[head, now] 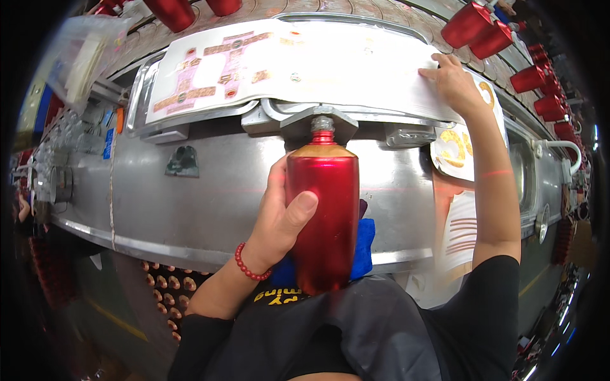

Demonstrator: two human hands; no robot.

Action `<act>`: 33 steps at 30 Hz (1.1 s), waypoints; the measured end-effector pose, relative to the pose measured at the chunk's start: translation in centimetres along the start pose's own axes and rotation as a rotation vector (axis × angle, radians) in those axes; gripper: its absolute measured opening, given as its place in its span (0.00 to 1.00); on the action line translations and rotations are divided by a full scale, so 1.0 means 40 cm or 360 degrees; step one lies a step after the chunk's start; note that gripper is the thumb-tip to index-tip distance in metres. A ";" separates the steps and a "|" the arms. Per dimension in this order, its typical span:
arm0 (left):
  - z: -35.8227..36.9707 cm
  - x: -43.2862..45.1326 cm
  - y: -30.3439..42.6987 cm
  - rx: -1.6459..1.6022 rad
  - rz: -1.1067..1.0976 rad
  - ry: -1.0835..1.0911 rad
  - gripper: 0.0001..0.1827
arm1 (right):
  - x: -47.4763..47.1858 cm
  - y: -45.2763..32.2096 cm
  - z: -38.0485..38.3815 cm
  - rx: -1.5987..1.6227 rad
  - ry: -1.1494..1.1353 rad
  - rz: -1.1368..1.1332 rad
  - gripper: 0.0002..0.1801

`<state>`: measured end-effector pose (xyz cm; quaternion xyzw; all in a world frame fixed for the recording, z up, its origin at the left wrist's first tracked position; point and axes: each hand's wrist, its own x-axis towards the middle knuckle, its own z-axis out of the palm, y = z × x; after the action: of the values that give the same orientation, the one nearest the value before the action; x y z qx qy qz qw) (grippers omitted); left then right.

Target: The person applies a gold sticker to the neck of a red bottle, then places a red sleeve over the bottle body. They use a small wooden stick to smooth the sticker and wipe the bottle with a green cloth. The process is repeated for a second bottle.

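Note:
My left hand [279,216], with a red bead bracelet at the wrist, grips a glossy red bottle [326,209] with a gold shoulder. The bottle's threaded neck points away from me and lies at a grey metal block [298,125]; its base is near my apron. At the right end of a stack of white printed decal sheets [333,66], my right hand [448,78] touches the sheets with its fingertips. Whether a sheet is pinched there is unclear. Pink and gold designs show on the stack's left part; glare washes out the middle.
The sheets lie across metal trays [143,90] on a steel workbench [228,190]. Beyond runs a slatted conveyor [324,9] with red bottles [548,78]. A blue cloth [364,247] lies beneath the bottle. More printed sheets [452,147] are at right, and a plastic bag [81,57] at left.

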<state>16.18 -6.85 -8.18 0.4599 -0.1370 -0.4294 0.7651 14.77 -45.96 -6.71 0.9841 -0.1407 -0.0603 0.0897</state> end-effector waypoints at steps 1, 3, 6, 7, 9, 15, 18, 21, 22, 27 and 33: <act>0.001 0.000 0.001 -0.0033 -0.0014 -0.0014 0.48 | 0.006 0.020 -0.001 -0.0147 0.0065 0.0087 0.19; -0.001 0.004 0.002 -0.0041 0.0016 -0.0058 0.47 | 0.002 0.029 0.020 0.0068 0.0136 -0.0026 0.19; -0.001 0.006 -0.002 -0.0052 0.0037 -0.0058 0.47 | 0.003 0.029 0.059 -0.0020 0.0112 0.0125 0.20; -0.001 0.006 -0.003 -0.0050 0.0045 -0.0049 0.47 | 0.011 0.032 0.072 -0.0073 0.0158 0.0208 0.20; -0.003 0.005 -0.004 -0.0020 0.0058 -0.0057 0.47 | 0.044 0.057 0.089 -0.0100 0.0447 0.0347 0.17; -0.014 0.001 -0.013 0.0020 0.0052 -0.0050 0.48 | 0.164 0.188 0.147 0.0942 0.0035 0.1017 0.26; -0.019 -0.002 -0.023 0.0026 0.0057 -0.0001 0.48 | 0.195 0.203 0.172 0.1420 0.0236 0.1178 0.20; -0.021 -0.008 -0.034 0.0007 0.0060 0.0014 0.48 | 0.203 0.165 0.153 -0.0005 0.0739 0.0654 0.16; -0.024 -0.009 -0.038 -0.0007 0.0068 0.0021 0.47 | 0.198 0.144 0.137 -0.0058 0.0892 0.0509 0.12; -0.045 -0.002 -0.060 0.0028 0.0133 -0.0072 0.49 | 0.182 0.028 -0.024 0.0141 0.1239 -0.0236 0.09; -0.065 -0.011 -0.070 -0.0087 0.0068 -0.0165 0.55 | 0.223 -0.008 -0.168 0.1303 0.0646 -0.0071 0.14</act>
<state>15.99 -5.57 -11.82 0.4130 -0.1745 -0.4398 0.7782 24.34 -47.14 -1.04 0.9333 -0.1114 0.1923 -0.2822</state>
